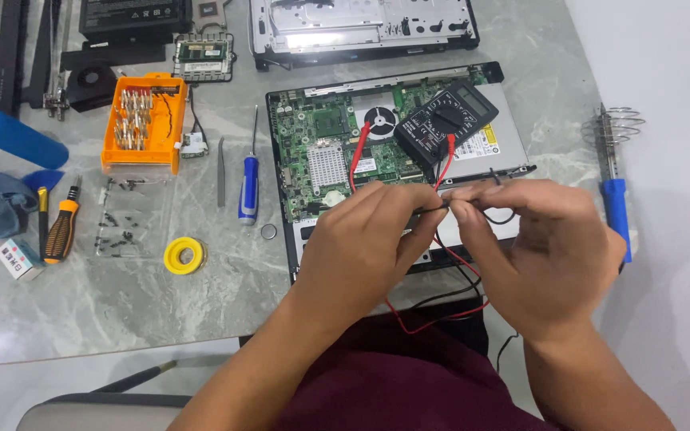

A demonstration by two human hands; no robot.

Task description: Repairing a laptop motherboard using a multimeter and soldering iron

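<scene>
Left hand (pixel 365 239) and right hand (pixel 537 239) pinch a thin black probe lead (pixel 433 207) between closed fingers, above an open laptop motherboard (pixel 321 144). Beyond, the black multimeter (pixel 445 120) rests on the board; tugging leads could drag it off.

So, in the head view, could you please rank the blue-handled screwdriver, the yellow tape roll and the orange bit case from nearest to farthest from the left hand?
From the left hand:
1. Blue-handled screwdriver, just left of the circuit board.
2. Yellow tape roll, further left, toward the table's near edge.
3. Orange bit case, up and left, at the back.
</scene>
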